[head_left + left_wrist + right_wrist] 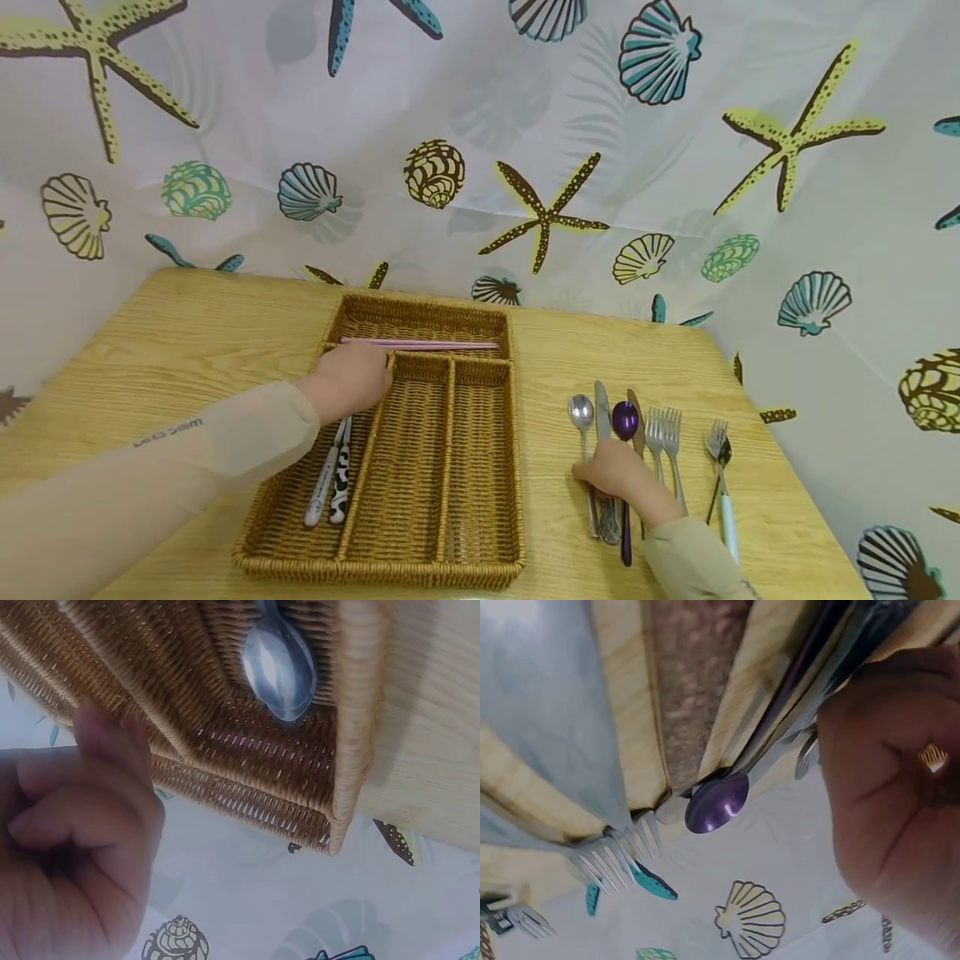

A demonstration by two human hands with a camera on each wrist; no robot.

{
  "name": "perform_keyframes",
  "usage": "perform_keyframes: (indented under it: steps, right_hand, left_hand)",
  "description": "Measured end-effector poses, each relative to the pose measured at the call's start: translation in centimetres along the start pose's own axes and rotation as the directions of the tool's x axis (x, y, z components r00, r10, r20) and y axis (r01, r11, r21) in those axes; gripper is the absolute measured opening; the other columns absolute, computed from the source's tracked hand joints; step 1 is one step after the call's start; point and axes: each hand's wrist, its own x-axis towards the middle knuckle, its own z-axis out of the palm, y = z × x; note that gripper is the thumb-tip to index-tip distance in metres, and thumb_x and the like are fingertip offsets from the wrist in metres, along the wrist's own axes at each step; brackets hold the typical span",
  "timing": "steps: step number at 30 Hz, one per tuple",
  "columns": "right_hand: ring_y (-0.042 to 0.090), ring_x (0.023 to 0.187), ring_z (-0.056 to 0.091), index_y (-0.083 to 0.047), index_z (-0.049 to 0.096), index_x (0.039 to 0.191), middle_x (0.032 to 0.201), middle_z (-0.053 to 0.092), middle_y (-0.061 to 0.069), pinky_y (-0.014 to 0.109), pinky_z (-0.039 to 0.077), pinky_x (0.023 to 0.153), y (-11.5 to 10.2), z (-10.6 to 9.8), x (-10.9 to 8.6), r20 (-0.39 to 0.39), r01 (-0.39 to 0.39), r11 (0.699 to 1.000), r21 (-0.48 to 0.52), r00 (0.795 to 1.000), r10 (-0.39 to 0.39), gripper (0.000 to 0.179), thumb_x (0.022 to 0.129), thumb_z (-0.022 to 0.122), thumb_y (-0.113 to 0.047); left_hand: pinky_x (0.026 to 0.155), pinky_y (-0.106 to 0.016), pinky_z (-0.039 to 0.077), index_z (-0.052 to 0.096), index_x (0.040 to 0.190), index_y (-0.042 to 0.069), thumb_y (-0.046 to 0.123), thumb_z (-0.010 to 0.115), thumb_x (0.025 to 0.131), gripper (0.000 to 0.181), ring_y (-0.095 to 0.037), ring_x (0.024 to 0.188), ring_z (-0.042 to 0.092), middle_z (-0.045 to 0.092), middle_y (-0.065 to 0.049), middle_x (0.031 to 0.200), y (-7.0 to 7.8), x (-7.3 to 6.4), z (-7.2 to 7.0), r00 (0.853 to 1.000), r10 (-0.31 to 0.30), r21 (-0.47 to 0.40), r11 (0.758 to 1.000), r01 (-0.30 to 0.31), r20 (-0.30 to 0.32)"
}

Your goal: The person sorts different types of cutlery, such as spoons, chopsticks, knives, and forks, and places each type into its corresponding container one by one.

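Observation:
In the head view my left hand (pixel 348 379) is over the back end of the wicker tray's (pixel 517 467) left compartment, fingertips near the dividers. Its fingers are loosely bent in the left wrist view, with nothing showing in them. Beside it lies a metal spoon bowl (pixel 280 669); the head view shows a white handle (pixel 321 492) and a cow-patterned handle (pixel 341 487) in that compartment. My right hand (pixel 618 475) pinches the handle of a silver spoon (pixel 581 410), its fingertips partly hidden. Under and beside this hand lie a table knife (pixel 602 408) and a purple spoon (pixel 625 419).
Pink chopsticks (pixel 442 344) lie in the tray's back compartment. Right of the purple spoon are a brown-looking knife (pixel 637 425) and two forks (pixel 663 429). Farther right lie a pale-blue-handled fork (pixel 727 517) and a dark spoon (pixel 724 452). Patterned cloth (pixel 450 108) rises behind the table.

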Motion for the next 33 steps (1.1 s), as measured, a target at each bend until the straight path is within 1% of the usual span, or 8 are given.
perform_keyframes:
  steps: [2,3,5,9,13,18,28,33]
  right_hand:
    - [0.005,0.035,0.031,-0.011,0.045,0.043,0.037,0.037,-0.008,0.018,0.025,0.039,0.2,-0.3,0.2,0.032,0.006,0.997,0.079,0.999,-0.008,0.036,0.078,0.055,-0.013]
    - [0.004,0.034,0.03,-0.01,0.047,0.043,0.037,0.038,-0.008,0.018,0.025,0.039,0.3,-0.5,0.3,0.051,0.007,0.992,0.127,0.999,-0.014,0.037,0.08,0.052,-0.013]
    - [0.004,0.036,0.031,-0.008,0.051,0.048,0.039,0.041,-0.007,0.017,0.026,0.038,0.5,-0.9,0.4,0.09,0.004,0.971,0.237,0.996,-0.026,0.035,0.082,0.049,-0.011]
    - [0.002,0.04,0.034,-0.003,0.057,0.067,0.049,0.045,-0.006,0.016,0.029,0.041,0.7,-1.7,0.5,0.17,-0.035,0.904,0.425,0.985,-0.042,0.027,0.089,0.043,-0.01]
    - [0.001,0.044,0.037,0.002,0.056,0.086,0.055,0.046,-0.006,0.016,0.032,0.044,0.4,-2.1,0.3,0.216,-0.035,0.841,0.539,0.972,-0.097,0.024,0.097,0.039,-0.012]
    - [0.002,0.048,0.038,0.001,0.052,0.09,0.06,0.045,-0.005,0.017,0.034,0.046,-0.9,-2.2,-0.4,0.226,0.015,0.81,0.587,0.957,-0.181,0.024,0.1,0.036,-0.014]
    - [0.006,0.05,0.037,-0.001,0.048,0.089,0.061,0.045,-0.003,0.02,0.033,0.048,-4.5,-2.2,-1.9,0.225,0.067,0.805,0.589,0.944,-0.242,0.024,0.101,0.034,-0.017]
    - [0.006,0.048,0.038,-0.001,0.048,0.087,0.06,0.046,-0.003,0.019,0.034,0.047,-6.1,-2.0,-2.6,0.223,0.091,0.791,0.605,0.935,-0.277,0.025,0.101,0.034,-0.016]
  left_hand:
    - [0.039,-0.022,0.026,0.047,0.056,0.012,0.015,0.045,0.098,0.042,-0.008,0.041,0.027,0.032,0.003,0.048,0.1,0.0,0.0,1.0,0.006,-0.051,0.999,-0.007,-0.021]
    - [0.038,-0.022,0.027,0.043,0.053,0.013,0.016,0.045,0.098,0.044,-0.008,0.04,0.027,0.03,0.004,0.047,0.1,0.0,0.0,0.999,-0.007,-0.119,0.993,0.003,-0.038]
    - [0.038,-0.022,0.028,0.039,0.051,0.015,0.016,0.045,0.098,0.047,-0.008,0.039,0.026,0.029,0.004,0.045,0.2,0.0,0.0,0.999,0.01,-0.138,0.99,-0.016,-0.048]
    - [0.036,-0.021,0.026,0.038,0.048,0.016,0.018,0.044,0.099,0.051,-0.007,0.036,0.024,0.027,0.005,0.042,0.5,0.1,-0.1,0.998,0.036,-0.162,0.986,-0.044,-0.055]
    - [0.036,-0.021,0.024,0.038,0.048,0.015,0.018,0.043,0.099,0.051,-0.007,0.035,0.023,0.026,0.006,0.04,0.7,0.4,-0.3,0.998,0.029,-0.211,0.977,-0.04,-0.056]
    - [0.037,-0.021,0.026,0.038,0.05,0.015,0.019,0.041,0.099,0.05,-0.008,0.035,0.024,0.026,0.006,0.041,1.2,0.7,-0.6,0.998,0.027,-0.253,0.967,-0.042,-0.061]
    - [0.044,-0.023,0.033,0.036,0.048,0.016,0.018,0.039,0.1,0.052,-0.009,0.036,0.024,0.026,0.006,0.04,2.5,0.5,-1.4,0.995,0.06,-0.27,0.959,-0.081,-0.083]
    - [0.045,-0.025,0.034,0.035,0.047,0.016,0.02,0.038,0.1,0.054,-0.009,0.036,0.022,0.025,0.006,0.04,2.7,0.6,-1.4,0.996,0.066,-0.313,0.946,-0.082,-0.061]
